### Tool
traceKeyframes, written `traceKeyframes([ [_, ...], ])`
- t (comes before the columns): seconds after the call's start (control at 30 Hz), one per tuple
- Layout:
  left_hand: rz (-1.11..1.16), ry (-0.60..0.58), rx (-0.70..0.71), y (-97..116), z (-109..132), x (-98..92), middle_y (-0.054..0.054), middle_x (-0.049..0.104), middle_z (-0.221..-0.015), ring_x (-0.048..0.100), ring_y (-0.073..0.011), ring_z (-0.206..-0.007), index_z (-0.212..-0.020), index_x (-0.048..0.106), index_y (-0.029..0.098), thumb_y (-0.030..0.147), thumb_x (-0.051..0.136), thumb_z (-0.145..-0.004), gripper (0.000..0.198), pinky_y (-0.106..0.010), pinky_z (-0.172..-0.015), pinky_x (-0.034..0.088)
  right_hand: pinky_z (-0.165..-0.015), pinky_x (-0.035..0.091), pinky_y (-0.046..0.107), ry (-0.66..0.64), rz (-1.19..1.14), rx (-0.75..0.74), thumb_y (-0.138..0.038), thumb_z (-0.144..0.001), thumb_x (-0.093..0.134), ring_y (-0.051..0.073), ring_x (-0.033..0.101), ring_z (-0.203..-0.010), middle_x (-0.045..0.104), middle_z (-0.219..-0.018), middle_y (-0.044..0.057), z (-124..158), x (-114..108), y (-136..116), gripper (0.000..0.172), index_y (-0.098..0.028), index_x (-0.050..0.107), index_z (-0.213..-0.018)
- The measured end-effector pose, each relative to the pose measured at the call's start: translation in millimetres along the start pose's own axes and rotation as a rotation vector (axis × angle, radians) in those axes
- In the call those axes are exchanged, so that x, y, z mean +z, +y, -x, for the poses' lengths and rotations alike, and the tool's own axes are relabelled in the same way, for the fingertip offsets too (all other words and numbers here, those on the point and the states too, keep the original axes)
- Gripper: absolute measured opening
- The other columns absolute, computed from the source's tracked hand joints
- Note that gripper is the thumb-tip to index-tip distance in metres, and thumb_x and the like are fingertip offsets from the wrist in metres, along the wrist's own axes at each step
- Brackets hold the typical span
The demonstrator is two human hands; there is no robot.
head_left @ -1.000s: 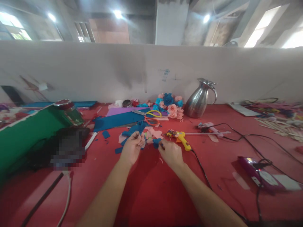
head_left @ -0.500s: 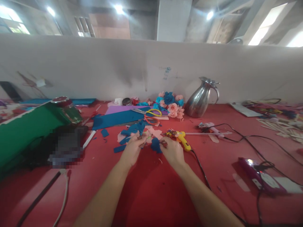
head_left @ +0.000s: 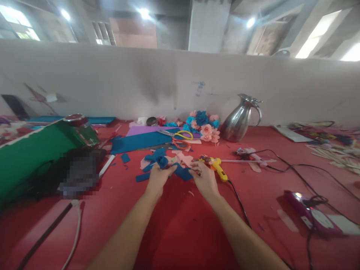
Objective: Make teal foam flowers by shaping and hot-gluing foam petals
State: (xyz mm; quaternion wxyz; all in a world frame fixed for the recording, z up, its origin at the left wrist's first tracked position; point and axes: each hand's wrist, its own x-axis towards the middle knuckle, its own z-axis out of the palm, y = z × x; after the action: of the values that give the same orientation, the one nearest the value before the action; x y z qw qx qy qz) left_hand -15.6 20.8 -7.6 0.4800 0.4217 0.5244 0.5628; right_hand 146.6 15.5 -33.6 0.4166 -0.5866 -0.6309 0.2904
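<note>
Blue paper piece, one, creased: centre of the frame, spanning the gap between two hands. Left hand: thumb and fingers pinched on the piece's left end. Right hand: fingertips pinched on its right end; the hands themselves apart.

Blue paper flower, one: just above the left hand; whether that hand touches it, cannot tell.

Pink paper scraps: a loose heap behind the blue piece.

Glue gun, yellow, corded: lying just right of the right hand.

Scissors, yellow and orange handles: upper centre, beside a long blue sheet.

Paper flowers, pink and blue, a cluster: upper centre, left of a metal jug, upright.

Red table: beneath all.
</note>
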Motion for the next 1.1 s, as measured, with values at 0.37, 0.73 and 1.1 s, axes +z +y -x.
traceKeyframes([
  [0.37, 0.011, -0.344, -0.289, 2.0, 6.9, -4.2, 0.003, 0.050, -0.048, 0.029, -0.0047, -0.039, -0.058, 0.064, 0.015, 0.029, 0.082, -0.051, 0.023, -0.023, -0.043, 0.013, -0.075, 0.044, 0.034, 0.284, 0.452, 0.165, -0.030, -0.067, 0.064, 0.027, 0.059, -0.093, 0.064, -0.096, 0.014, -20.7, -66.9, 34.0, 0.028, -0.015, 0.061, -0.090],
  [0.73, -0.043, -0.258, -0.338, -10.3, 2.2, -8.1, 0.005, 0.049, -0.044, 0.027, -0.0049, -0.037, -0.054, 0.059, 0.016, 0.016, 0.082, -0.043, 0.026, -0.023, -0.041, 0.011, -0.051, 0.047, 0.024, 0.008, -0.044, 0.283, -0.024, -0.066, 0.059, 0.015, 0.061, -0.061, 0.064, -0.073, 0.002, -23.8, -88.0, 34.3, 0.019, -0.019, 0.055, -0.084],
  [1.1, -0.380, -0.217, -0.308, -9.4, 2.2, -6.1, 0.004, 0.050, -0.048, 0.043, -0.0113, -0.051, -0.052, 0.056, 0.016, 0.016, 0.075, -0.051, 0.019, -0.023, -0.048, 0.027, -0.038, 0.027, 0.017, -0.262, -0.769, 0.328, -0.046, -0.076, 0.067, 0.006, 0.034, -0.044, 0.050, -0.054, -0.004, 36.3, -81.2, 7.7, 0.027, -0.020, 0.059, -0.080],
])
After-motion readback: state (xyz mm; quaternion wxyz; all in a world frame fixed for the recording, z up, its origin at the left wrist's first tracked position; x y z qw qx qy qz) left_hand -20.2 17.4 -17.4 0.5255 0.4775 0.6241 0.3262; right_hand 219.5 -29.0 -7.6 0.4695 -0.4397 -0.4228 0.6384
